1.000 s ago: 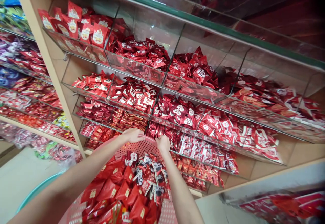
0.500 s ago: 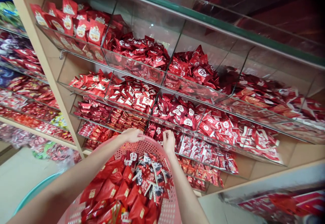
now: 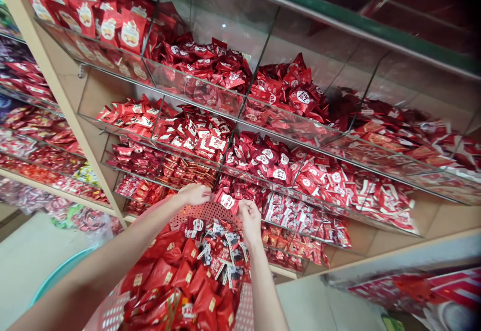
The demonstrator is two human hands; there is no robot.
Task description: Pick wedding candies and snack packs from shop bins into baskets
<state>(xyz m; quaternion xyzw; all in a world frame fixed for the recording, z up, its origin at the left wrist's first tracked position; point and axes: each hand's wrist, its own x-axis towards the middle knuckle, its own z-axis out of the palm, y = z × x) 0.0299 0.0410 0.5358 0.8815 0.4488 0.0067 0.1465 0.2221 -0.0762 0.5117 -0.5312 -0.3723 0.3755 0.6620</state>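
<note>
- We have a pink plastic mesh basket [image 3: 199,213] held up in front of us, and it serves as our landmark here
- Our left hand [image 3: 195,194] sits at the basket's top edge, fingers curled over and closed; we cannot tell whether it grips the rim
- Our right hand [image 3: 250,222] is just right of the left, above the middle of the basket, its fingers closed in a pinch on a small red sachet [image 3: 227,201] with a white label, which lies between the two hands
- Inside the basket lie glossy red pouches [image 3: 161,281] with gold labels, and a bunch of black-and-white packets [image 3: 218,251] sits on top of them, toward the middle
- Directly above and beyond the basket rises a wooden display rack [image 3: 63,85], fitted with clear acrylic bins [image 3: 199,95] split into compartments — nearly all are packed with red sweet packets, some with round white logos
- A green trim strip [image 3: 338,13] runs along the top of the rack, high above the basket
- Left of the basket, further shelves hold multicoloured packets [image 3: 22,140] in purple, blue and red
- Below and left of the basket, we can see the curved rim of a teal tub [image 3: 60,266]
- Right of the basket, more red packaging [image 3: 413,291] shows at the lower edge of the view, somewhat blurred
</note>
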